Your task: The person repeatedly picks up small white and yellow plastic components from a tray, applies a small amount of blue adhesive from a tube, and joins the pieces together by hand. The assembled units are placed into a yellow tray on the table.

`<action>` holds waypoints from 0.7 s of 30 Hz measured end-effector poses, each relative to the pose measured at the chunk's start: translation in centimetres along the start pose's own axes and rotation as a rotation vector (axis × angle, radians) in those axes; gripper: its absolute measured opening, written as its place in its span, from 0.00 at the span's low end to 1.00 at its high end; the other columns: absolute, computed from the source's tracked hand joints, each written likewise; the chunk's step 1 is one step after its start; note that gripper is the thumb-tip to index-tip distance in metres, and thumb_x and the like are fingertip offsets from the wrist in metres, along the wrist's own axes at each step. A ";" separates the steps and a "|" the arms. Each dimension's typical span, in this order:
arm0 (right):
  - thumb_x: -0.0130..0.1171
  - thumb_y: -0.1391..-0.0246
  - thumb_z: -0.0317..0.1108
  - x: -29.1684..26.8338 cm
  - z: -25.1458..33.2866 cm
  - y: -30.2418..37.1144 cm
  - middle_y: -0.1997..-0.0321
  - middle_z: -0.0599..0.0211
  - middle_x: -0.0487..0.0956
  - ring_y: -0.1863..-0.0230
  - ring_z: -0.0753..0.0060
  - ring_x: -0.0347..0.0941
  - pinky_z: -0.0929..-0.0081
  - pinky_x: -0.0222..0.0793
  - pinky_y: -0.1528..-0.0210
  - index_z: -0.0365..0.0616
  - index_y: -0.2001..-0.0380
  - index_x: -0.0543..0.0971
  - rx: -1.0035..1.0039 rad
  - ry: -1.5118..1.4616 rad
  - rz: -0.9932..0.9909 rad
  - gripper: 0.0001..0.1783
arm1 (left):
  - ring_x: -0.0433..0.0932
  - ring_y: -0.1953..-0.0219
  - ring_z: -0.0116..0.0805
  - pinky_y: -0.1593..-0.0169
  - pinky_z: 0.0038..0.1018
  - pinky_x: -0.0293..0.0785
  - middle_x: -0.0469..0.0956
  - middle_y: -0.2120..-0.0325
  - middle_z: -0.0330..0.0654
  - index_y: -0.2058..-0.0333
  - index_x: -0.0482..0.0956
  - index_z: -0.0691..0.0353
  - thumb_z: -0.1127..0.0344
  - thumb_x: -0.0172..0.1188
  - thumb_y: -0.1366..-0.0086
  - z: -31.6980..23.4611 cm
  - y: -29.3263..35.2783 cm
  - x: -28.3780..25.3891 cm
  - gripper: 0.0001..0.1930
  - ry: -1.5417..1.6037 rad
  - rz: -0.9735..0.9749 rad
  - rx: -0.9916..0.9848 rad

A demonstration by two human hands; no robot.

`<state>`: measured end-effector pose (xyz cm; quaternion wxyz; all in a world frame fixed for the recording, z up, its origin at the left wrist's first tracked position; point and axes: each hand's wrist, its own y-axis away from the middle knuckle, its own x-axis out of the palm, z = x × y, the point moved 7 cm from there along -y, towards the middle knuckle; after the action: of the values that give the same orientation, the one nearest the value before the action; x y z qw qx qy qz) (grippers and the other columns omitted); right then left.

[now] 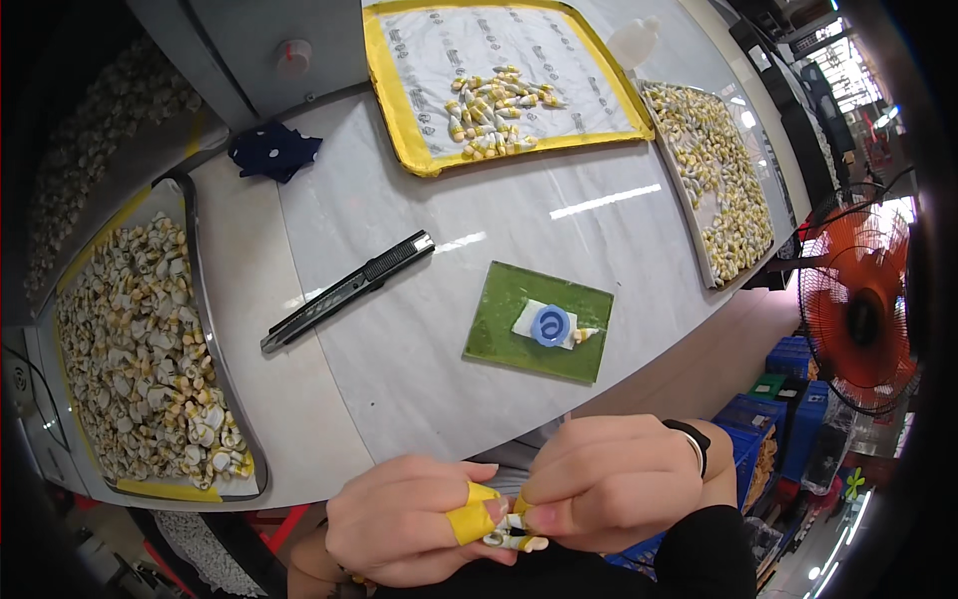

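Note:
My left hand (pixel 404 519) has yellow tape wrapped round its fingers and pinches a small white-and-yellow figurine-like piece (pixel 517 541). Against it, my right hand (pixel 614 484) is closed, thumb and fingertips at the same piece; more than one piece may be there, as the fingers partly hide it. Beyond the hands lies a green glass plate (pixel 504 309). On the plate are a white pad (pixel 525 317), a small round blue cap (pixel 550 325) and one more small piece (pixel 585 334). Left of the plate, a black utility knife (pixel 349 290) rests diagonally on the table.
A yellow-edged tray (pixel 391 90) at the back holds a small pile of pieces. Fuller trays stand at the right (pixel 689 200) and left (pixel 195 299). There are also a dotted dark blue cloth (pixel 274 152), a white bottle (pixel 635 42) and an orange fan (pixel 858 309).

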<state>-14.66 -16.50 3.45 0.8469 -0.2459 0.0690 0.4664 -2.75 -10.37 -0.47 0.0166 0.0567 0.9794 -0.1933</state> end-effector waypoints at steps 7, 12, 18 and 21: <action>0.63 0.58 0.17 0.4 -0.2 -0.5 0.73 0.58 0.78 0.77 0.61 0.74 0.73 0.72 0.77 0.37 0.76 0.74 0.010 -0.049 0.009 0.08 | 0.78 0.72 0.37 0.64 0.33 0.83 0.78 0.74 0.44 0.72 0.77 0.65 0.71 0.74 0.57 -0.9 0.0 -0.7 0.15 -0.044 -0.124 0.082; 0.63 0.58 0.17 0.5 -0.1 -0.5 0.73 0.57 0.78 0.77 0.61 0.75 0.73 0.71 0.77 0.36 0.77 0.74 -0.010 -0.044 -0.011 0.08 | 0.78 0.72 0.37 0.63 0.34 0.83 0.78 0.74 0.44 0.73 0.76 0.66 0.71 0.74 0.57 -0.8 0.1 -0.7 0.15 -0.027 -0.115 0.099; 0.64 0.60 0.18 0.3 0.0 -0.2 0.73 0.58 0.78 0.77 0.62 0.75 0.74 0.71 0.78 0.37 0.76 0.74 -0.040 0.007 -0.018 0.08 | 0.79 0.71 0.37 0.63 0.32 0.81 0.79 0.73 0.44 0.72 0.77 0.64 0.68 0.74 0.56 -0.2 0.1 0.0 0.15 -0.038 -0.006 0.038; 0.66 0.61 0.20 0.1 0.2 0.2 0.73 0.59 0.78 0.77 0.63 0.74 0.75 0.71 0.78 0.38 0.75 0.76 -0.039 0.127 -0.063 0.09 | 0.79 0.70 0.36 0.63 0.29 0.79 0.80 0.72 0.43 0.71 0.78 0.62 0.65 0.75 0.57 0.5 -0.3 0.4 0.16 -0.132 0.127 -0.095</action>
<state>-14.79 -16.26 3.52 0.8502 -0.2936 0.1056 0.4240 -3.17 -10.80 -0.83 0.0958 0.1049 0.9787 -0.1485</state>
